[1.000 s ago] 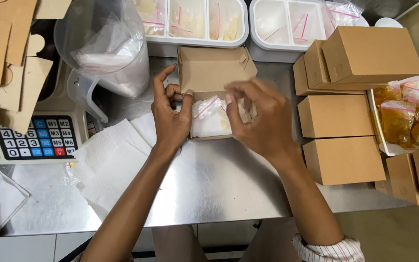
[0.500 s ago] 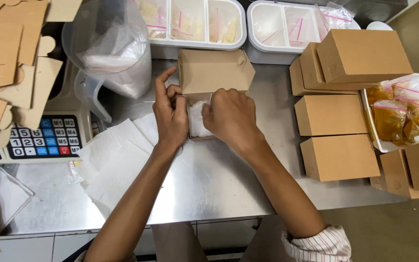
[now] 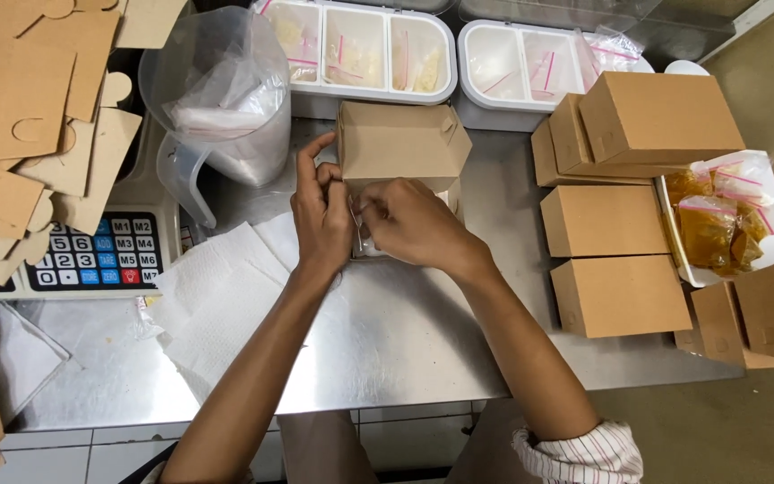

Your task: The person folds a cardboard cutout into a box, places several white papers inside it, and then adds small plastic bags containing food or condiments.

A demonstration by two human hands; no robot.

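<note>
Bare steel table [image 3: 405, 350] lies open in front of the open cardboard box [image 3: 402, 148]. Right of the box a clear strip runs before closed cartons [image 3: 615, 220] block it. Left, white paper sheets [image 3: 217, 287] lie flat; a plastic jug [image 3: 226, 99] stands close. Behind, white trays [image 3: 360, 49] bar passage.

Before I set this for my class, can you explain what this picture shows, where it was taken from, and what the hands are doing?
No machine here: a head-worn camera looks down on a person's bare hands over a steel table. The left hand and right hand meet at an open brown cardboard box, pressing something small inside that the fingers hide. Closed boxes sit to the right, a tray of orange sauce bags beyond them. White paper sheets, a scale keypad and a plastic jug lie left.
</note>
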